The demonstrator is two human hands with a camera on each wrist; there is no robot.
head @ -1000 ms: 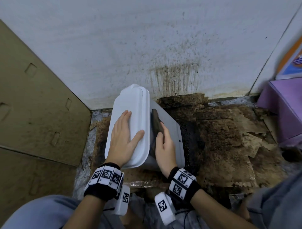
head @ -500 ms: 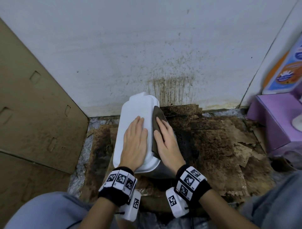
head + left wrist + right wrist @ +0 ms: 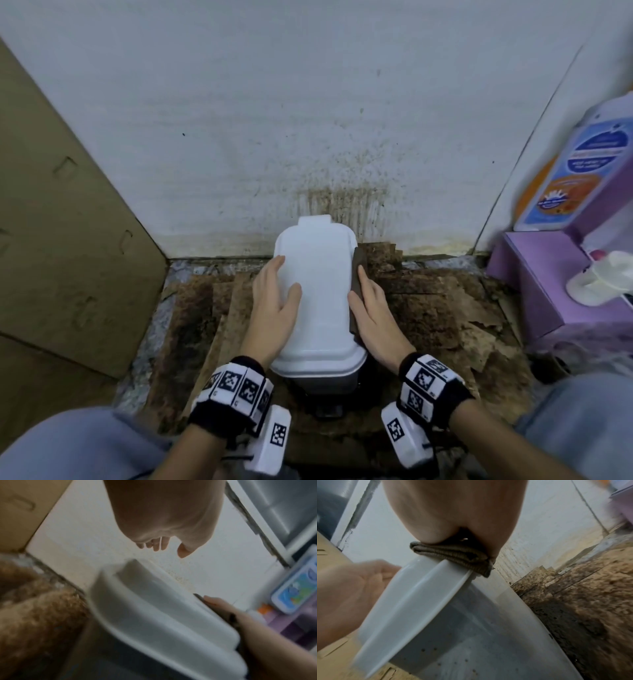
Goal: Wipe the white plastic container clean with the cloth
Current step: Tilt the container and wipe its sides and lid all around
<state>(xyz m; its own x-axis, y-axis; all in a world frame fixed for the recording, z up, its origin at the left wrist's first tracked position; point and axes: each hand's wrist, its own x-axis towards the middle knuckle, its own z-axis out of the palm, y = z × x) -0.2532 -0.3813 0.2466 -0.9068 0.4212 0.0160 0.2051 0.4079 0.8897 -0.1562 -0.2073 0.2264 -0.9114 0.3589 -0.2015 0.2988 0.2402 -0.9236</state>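
The container [image 3: 317, 291] stands on stained cardboard [image 3: 428, 308] against the wall [image 3: 308, 120], between the two hands. The left hand [image 3: 274, 308] lies on its lid, fingers [image 3: 270, 277] straight, gripping nothing. The right hand [image 3: 373, 318] presses a folded brown cloth [image 3: 358, 274] flat against the container's right edge, fingers straight.

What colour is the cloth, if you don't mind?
The cloth is brownish grey with a ribbed weave, clearest in the right wrist view.
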